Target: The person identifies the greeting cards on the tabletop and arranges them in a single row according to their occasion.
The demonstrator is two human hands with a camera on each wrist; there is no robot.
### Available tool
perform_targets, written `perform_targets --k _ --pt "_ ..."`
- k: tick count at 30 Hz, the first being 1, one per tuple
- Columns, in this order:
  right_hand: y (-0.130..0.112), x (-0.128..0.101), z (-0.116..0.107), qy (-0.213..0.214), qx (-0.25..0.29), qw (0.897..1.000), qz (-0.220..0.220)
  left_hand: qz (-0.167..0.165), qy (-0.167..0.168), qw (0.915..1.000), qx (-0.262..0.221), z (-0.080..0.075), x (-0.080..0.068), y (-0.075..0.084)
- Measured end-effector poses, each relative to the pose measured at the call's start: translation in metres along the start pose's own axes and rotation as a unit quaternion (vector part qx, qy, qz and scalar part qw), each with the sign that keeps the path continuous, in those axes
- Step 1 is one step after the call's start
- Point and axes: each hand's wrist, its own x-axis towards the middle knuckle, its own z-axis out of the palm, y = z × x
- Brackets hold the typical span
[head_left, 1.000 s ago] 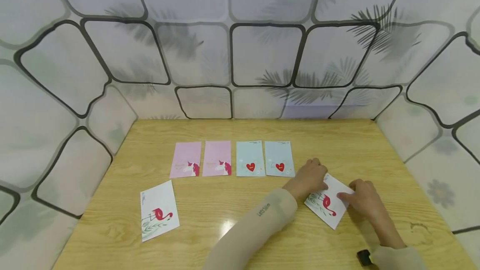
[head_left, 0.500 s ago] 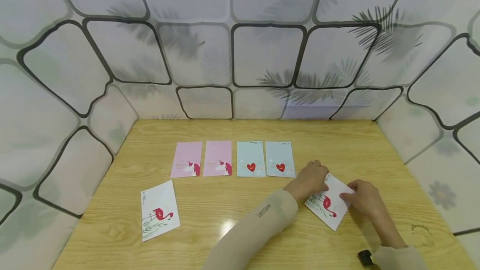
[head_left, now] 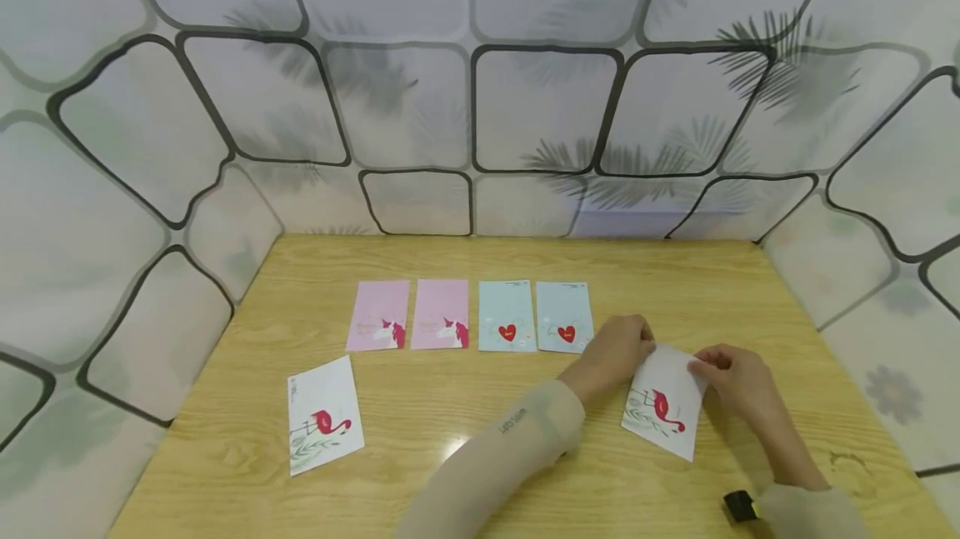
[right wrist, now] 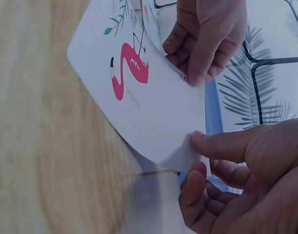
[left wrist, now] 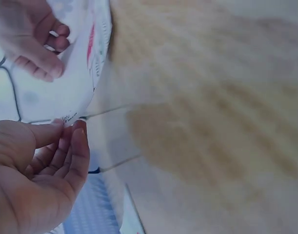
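Holding the flamingo card at its far edge, I see from the head view that my left hand pinches its far left corner and my right hand its far right one, with the card's picture between and nearer me than both hands. Left of my left hand, in a row on the counter, lie two blue heart cards, the nearer one just beside that hand, then two pink unicorn cards. Well to the left of both hands, nearer me, the other flamingo card lies flat and slightly turned.

From the left wrist, my left thumb and fingers clamp the corner with the small print; my right hand grips across from it, and the sheet bows between them.

From the right wrist, my right thumb presses on the printed face with a finger behind. The far edge looks raised; whether the near edge touches the counter, I cannot tell.

I judge the step in hand to be steering this card by its corners. The next move calls for both hands travelling together, lightly, so the sheet doesn't crease.
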Motion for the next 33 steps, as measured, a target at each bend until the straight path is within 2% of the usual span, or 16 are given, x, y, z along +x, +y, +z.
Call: perform_targets --k 5,11,20,22,28,33 --pt "-0.001 0.003 -0.003 -0.003 0.025 1.0 0.01 -0.019 0.017 0.9982 -0.054 -0.013 -0.002 0.001" --pt "-0.004 0.01 -0.004 0.028 0.068 0.997 0.004 -0.025 0.044 0.9925 -0.111 -0.022 0.0 0.0" --pt "-0.018 0.025 -0.01 0.075 0.084 0.993 -0.028 -0.01 0.094 0.9835 -0.155 -0.036 0.004 -0.002" --pt "-0.022 0.028 -0.012 0.082 0.087 0.992 -0.031 -0.007 0.095 0.9811 -0.168 -0.038 0.006 -0.002" --pt "-0.031 0.041 -0.016 0.077 0.103 0.991 -0.032 -0.017 0.089 0.9663 -0.241 -0.052 0.011 -0.003" --pt "-0.036 0.053 -0.021 0.072 0.108 0.991 -0.034 -0.023 0.099 0.9643 -0.245 -0.06 0.018 -0.003"
